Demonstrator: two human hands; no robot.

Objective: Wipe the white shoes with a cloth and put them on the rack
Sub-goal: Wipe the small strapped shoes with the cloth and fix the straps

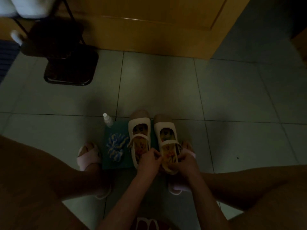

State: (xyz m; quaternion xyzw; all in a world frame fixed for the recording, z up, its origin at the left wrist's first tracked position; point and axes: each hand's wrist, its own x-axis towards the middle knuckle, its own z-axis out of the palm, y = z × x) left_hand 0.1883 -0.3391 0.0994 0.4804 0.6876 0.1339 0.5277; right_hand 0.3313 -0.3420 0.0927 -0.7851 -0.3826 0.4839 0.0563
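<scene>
White right-side shoe [164,126]: fingers of left hand [148,159] and right hand [184,162] clamp its heel.

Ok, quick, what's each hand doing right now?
Left hand: pinches the inner heel edge of the right white shoe.
Right hand: fingers curled round that shoe's heel.

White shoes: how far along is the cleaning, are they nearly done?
Barely started, it seems. Done: nothing visible; the left shoe and right shoe are down at the floor mat, neither on the rack. In hand: the left hand and right hand hold the right shoe's heel end. Left: the cloth lies unheld beside them, so wiping and racking remain.
</scene>
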